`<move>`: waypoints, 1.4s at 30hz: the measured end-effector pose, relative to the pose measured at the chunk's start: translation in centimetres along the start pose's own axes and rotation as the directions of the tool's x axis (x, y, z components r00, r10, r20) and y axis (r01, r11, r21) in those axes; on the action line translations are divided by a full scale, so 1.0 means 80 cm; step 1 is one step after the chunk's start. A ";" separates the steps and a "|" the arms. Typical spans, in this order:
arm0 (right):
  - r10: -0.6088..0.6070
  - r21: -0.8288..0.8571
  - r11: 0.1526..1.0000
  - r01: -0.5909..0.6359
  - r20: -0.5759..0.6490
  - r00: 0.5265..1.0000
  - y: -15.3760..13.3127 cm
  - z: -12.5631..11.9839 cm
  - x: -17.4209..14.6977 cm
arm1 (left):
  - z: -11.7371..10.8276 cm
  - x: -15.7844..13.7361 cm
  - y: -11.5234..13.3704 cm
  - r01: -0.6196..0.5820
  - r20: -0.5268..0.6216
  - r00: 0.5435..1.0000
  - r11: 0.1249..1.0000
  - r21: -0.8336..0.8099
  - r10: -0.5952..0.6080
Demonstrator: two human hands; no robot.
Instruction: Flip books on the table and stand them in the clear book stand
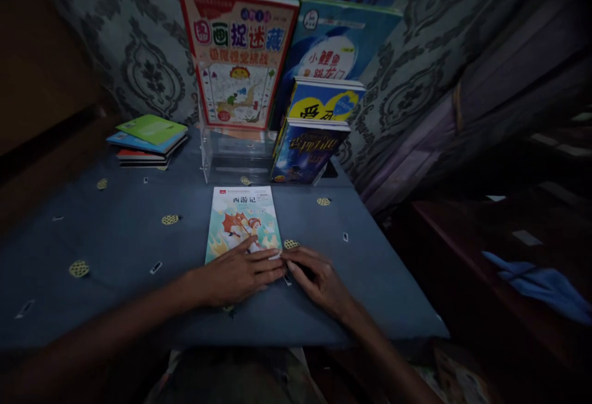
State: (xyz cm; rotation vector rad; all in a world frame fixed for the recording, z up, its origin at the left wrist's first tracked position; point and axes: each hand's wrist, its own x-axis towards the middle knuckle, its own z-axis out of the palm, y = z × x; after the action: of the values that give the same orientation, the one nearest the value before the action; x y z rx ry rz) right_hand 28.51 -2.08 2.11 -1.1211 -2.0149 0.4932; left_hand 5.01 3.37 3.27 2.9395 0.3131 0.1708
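L hand [237,276] on bk [240,222] (R [321,280] nr)

And here we are in what looks like a home; damask-patterned backdrop [152,71] behind, tied lilac drape [407,160] at right, children's books [240,65] displayed on a cloth-covered bench [120,219].

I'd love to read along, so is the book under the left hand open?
No, the book lies shut on the table, its front cover facing up, with the left hand across its lower part.
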 end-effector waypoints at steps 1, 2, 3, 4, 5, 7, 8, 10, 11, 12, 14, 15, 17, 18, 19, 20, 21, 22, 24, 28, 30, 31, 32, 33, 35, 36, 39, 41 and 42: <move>-0.011 -0.012 1.000 0.011 0.000 1.000 0.000 0.000 0.000 | 0.001 -0.003 0.002 0.006 0.012 1.000 1.000 0.006 -0.006; -0.029 -0.025 0.999 0.029 -0.003 1.000 0.001 0.000 0.000 | 0.001 -0.007 0.004 0.017 0.023 1.000 1.000 0.010 -0.017; -0.049 -0.039 0.998 0.049 -0.008 0.999 0.001 0.000 0.001 | 0.002 -0.013 0.006 0.030 0.030 0.999 0.999 0.016 -0.030; -0.072 -0.055 0.996 0.071 -0.012 0.997 0.001 0.000 0.001 | 0.002 -0.019 0.008 0.044 0.031 0.999 0.999 0.023 -0.045; -0.094 -0.075 0.993 0.093 -0.018 0.995 0.000 0.000 0.002 | 0.002 -0.026 0.010 0.058 0.023 0.998 0.998 0.032 -0.059; -0.136 -0.120 0.984 0.133 -0.024 0.990 -0.001 -0.001 0.002 | 0.001 -0.041 0.013 0.080 -0.002 0.997 0.996 0.049 -0.080; -0.157 -0.144 0.978 0.152 -0.025 0.987 -0.002 -0.001 0.003 | -0.001 -0.049 0.015 0.087 -0.014 0.996 0.995 0.054 -0.087; -0.198 -0.191 0.963 0.190 -0.027 0.980 -0.002 -0.002 0.003 | -0.005 -0.064 0.017 0.112 -0.038 0.993 0.992 0.061 -0.109; -0.217 -0.212 0.955 0.207 -0.025 0.976 -0.002 -0.002 0.003 | -0.008 -0.070 0.018 0.129 -0.050 0.991 0.990 0.063 -0.126; -0.235 -0.231 0.947 0.223 -0.023 0.972 -0.002 -0.001 0.004 | -0.011 -0.077 0.019 0.148 -0.064 0.987 0.987 0.062 -0.144; -0.261 -0.256 0.933 0.252 0.001 0.965 -0.003 0.001 0.008 | -0.016 -0.088 0.019 0.187 -0.096 0.979 0.981 0.050 -0.182; -0.267 -0.258 0.929 0.265 0.025 0.963 -0.006 0.002 0.011 | -0.019 -0.093 0.019 0.207 -0.110 0.973 0.978 0.040 -0.201; -0.268 -0.241 0.928 0.283 0.093 0.959 -0.014 0.008 0.020 | -0.022 -0.101 0.017 0.238 -0.147 0.962 0.971 0.026 -0.231; -0.264 -0.226 0.930 0.289 0.134 0.955 -0.020 0.011 0.025 | -0.022 -0.105 0.015 0.247 -0.168 0.956 0.969 0.027 -0.239; -0.264 -0.212 0.931 0.297 0.171 0.949 -0.027 0.016 0.032 | -0.023 -0.109 0.014 0.255 -0.188 0.951 0.966 0.035 -0.245; -0.265 -0.200 0.931 0.305 0.202 0.943 -0.033 0.021 0.038 | -0.023 -0.112 0.014 0.262 -0.205 0.947 0.964 0.046 -0.247; -0.271 -0.193 0.929 0.316 0.230 0.935 -0.039 0.026 0.045 | -0.022 -0.114 0.013 0.268 -0.223 0.942 0.962 0.058 -0.249; -0.281 -0.188 0.925 0.330 0.246 0.928 -0.044 0.032 0.052 | -0.022 -0.116 0.013 0.276 -0.240 0.937 0.959 0.065 -0.253; -0.303 -0.180 0.916 0.358 0.275 0.912 -0.050 0.045 0.067 | -0.023 -0.118 0.014 0.295 -0.274 0.923 0.954 0.057 -0.269; -0.321 -0.128 0.913 0.388 0.361 0.875 -0.043 0.072 0.104 | -0.025 -0.116 0.015 0.306 -0.282 0.915 0.952 0.018 -0.289; -0.275 -0.132 0.927 0.352 0.399 0.875 -0.031 0.084 0.128 | -0.025 -0.116 0.013 0.303 -0.276 0.916 0.953 -0.003 -0.292; -0.243 -0.143 0.934 0.326 0.416 0.877 -0.024 0.090 0.140 | -0.024 -0.116 0.012 0.301 -0.282 0.914 0.954 -0.017 -0.293; -0.213 -0.150 0.940 0.306 0.442 0.871 -0.017 0.095 0.152 | -0.023 -0.116 0.011 0.299 -0.290 0.911 0.954 -0.031 -0.295; -0.183 -0.168 0.944 0.283 0.447 0.875 -0.009 0.100 0.164 | -0.022 -0.116 0.010 0.298 -0.297 0.907 0.953 -0.044 -0.298; -0.144 -0.204 0.947 0.249 0.424 0.894 0.004 0.108 0.184 | -0.021 -0.116 0.008 0.307 -0.294 0.904 0.950 -0.061 -0.311; -0.136 -0.218 0.946 0.241 0.409 0.902 0.009 0.112 0.192 | -0.022 -0.115 0.008 0.315 -0.281 0.905 0.947 -0.067 -0.320; -0.137 -0.227 0.946 0.232 0.370 0.919 0.021 0.122 0.204 | -0.027 -0.108 0.002 0.340 -0.219 0.911 0.937 -0.078 -0.349; -0.149 -0.199 0.954 0.224 0.335 0.930 0.028 0.126 0.206 | -0.029 -0.100 -0.008 0.369 -0.197 0.907 0.928 -0.054 -0.372; -0.157 -0.172 0.960 0.220 0.318 0.935 0.033 0.128 0.206 | -0.029 -0.095 -0.015 0.391 -0.195 0.900 0.920 -0.029 -0.389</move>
State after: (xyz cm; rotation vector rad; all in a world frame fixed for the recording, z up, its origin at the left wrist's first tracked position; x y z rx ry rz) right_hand 16.71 13.50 1.07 -1.0025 -2.4615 0.3804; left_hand -2.88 3.28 4.56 2.7984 0.9246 0.4039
